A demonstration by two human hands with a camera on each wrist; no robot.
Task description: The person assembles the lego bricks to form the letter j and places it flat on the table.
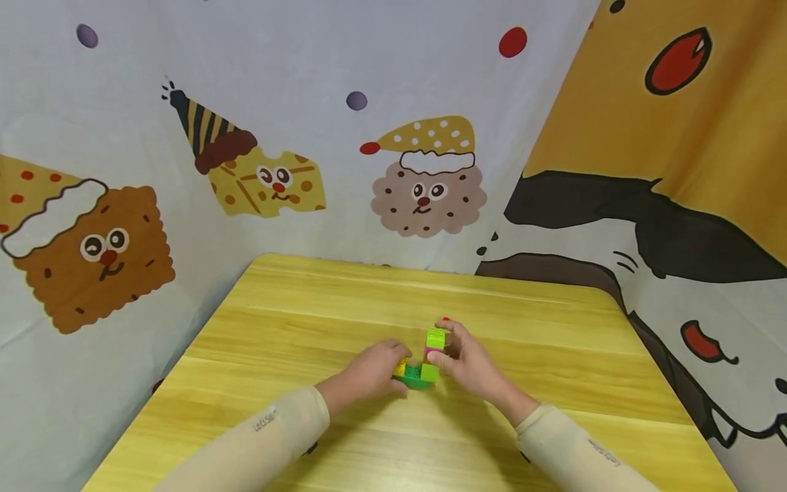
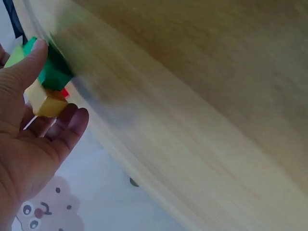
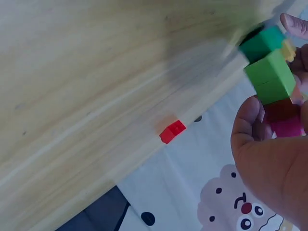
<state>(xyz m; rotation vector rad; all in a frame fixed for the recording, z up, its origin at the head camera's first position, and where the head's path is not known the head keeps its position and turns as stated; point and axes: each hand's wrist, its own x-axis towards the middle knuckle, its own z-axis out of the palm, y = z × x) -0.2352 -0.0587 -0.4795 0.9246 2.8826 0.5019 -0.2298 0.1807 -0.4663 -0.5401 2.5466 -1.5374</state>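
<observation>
A toy brick build stands over the table, with a dark green curved-bottom brick (image 1: pixel 415 383) at its base. A yellow brick (image 2: pixel 48 102) sits on its left end. On its right end rises a stack of a light green brick (image 3: pixel 272 77), a brown brick (image 3: pixel 280 110), a magenta brick (image 3: pixel 287 128) and a lime brick (image 1: pixel 436 335) on top. My left hand (image 1: pixel 374 369) holds the left end, thumb on the dark green brick and fingers round the yellow one. My right hand (image 1: pixel 472 362) grips the stack around the brown and magenta bricks, partly hiding them.
A small red brick (image 3: pixel 172 132) lies on the wooden table (image 1: pixel 307 307), beyond my right hand. Behind the table's far edge hangs a curtain (image 1: pixel 344 205) printed with cartoon snacks.
</observation>
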